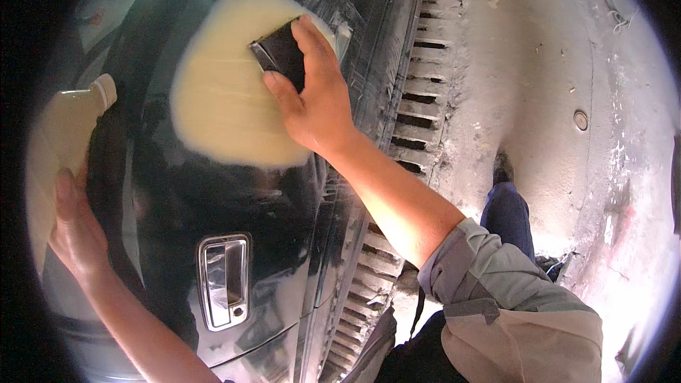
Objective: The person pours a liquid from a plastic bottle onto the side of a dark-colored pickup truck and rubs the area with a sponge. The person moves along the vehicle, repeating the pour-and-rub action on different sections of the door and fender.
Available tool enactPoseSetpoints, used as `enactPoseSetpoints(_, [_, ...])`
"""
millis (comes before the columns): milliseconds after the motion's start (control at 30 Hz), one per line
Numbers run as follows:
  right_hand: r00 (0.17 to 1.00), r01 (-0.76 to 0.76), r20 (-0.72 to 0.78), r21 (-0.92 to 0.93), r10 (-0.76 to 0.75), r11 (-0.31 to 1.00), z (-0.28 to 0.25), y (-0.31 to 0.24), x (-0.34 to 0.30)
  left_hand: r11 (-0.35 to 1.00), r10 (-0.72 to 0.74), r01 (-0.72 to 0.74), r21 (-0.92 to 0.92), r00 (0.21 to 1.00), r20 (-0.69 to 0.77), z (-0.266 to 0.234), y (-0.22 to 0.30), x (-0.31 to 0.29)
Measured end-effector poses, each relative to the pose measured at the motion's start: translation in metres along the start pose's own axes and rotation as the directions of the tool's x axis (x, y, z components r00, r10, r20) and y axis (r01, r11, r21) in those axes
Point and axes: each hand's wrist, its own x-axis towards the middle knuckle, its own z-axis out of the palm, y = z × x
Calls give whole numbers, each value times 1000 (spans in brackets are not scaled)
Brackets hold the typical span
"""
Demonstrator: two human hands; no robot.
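My right hand (319, 92) grips a black sanding block (287, 57), thumb on one side and fingers on the other. The block rests against the right part of a pale yellow filler patch (227, 99) on a dark car door (163, 198). At the left, my left hand (79, 223) is wrapped round a plastic bottle (60, 135) of cloudy, yellowish liquid. Its white cap end tilts up to the right, toward the door. Some of the left fingers are hidden behind the bottle.
Below the patch sits a chrome door handle (224, 280). A slotted floor drain (418, 110) runs along the car's lower edge. Dusty concrete floor (539, 71) lies to the right, with a small round disc (581, 120) on it. My shoe (503, 168) stands beside the drain.
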Motion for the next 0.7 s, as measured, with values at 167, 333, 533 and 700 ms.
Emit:
enactPoseSetpoints(167, [981,79,170,90,-93,993,-15,-2,-134,996,-28,28,-84,1000,-8,8,10,7])
enactPoseSetpoints(333, [965,188,188,0,-185,982,-6,-37,-32,996,-5,1,-92,999,-40,25,18,-1])
enactPoseSetpoints(533, [957,139,253,35,-144,990,-3,-36,-82,998,-3,-2,-69,998,-68,16,25,-1])
enactPoseSetpoints(700, [949,238,217,-15,-229,971,-7,-30,-57,992,-8,2,-125,999,-51,36,24,-1])
